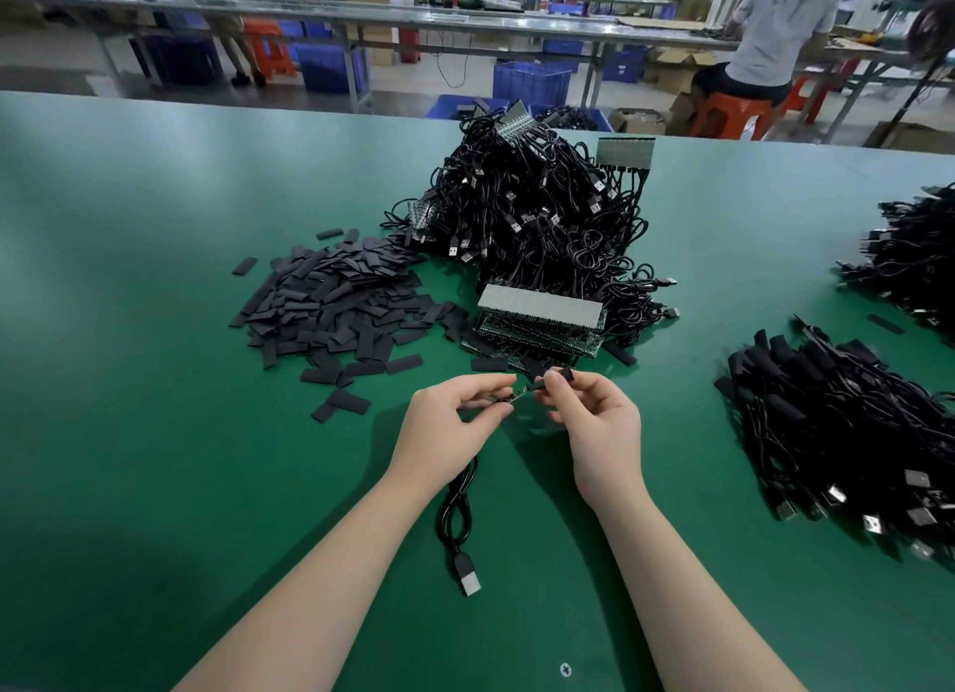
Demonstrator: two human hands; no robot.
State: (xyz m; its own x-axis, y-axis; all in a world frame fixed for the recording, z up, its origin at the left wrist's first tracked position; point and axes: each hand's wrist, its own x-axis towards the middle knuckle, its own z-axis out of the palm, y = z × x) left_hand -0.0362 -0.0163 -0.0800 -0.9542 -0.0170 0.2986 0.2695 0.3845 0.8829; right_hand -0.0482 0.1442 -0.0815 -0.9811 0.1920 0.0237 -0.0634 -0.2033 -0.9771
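Watching this from my remote seat, I judge the mating to be the weak point. The left hand point(455, 417) pinches the head of the cable point(457, 505), where a small board point(522, 392) sticks out past the fingertips. The right hand point(594, 422) pinches a black sleeve point(560, 374) at the board's free end. Both are held just above the worktop point(155, 433), in front of the stack of boards point(542, 314). I cannot tell whether the sleeve's mouth is already over the board's tip, as the fingers hide the joint.

The sleeve looks pressed flat, so a corner of the board could catch on its lip and buckle it. Pushing harder then would load the place where wire meets board (the part I would trust least). If the two are not in line, the sleeve would go on skewed. A loose pinch could also drop it among the pile of sleeves point(330, 309) nearby.

The board's long axis runs roughly left to right, rising slightly toward the right hand, with its free end pointing that way. The cable hangs from the left hand toward the person, loops once on the worktop, and ends in the USB plug point(467, 580). The plug lies flat with its metal end toward the near edge. A sharp lift could drag that loop and tug the board off line.
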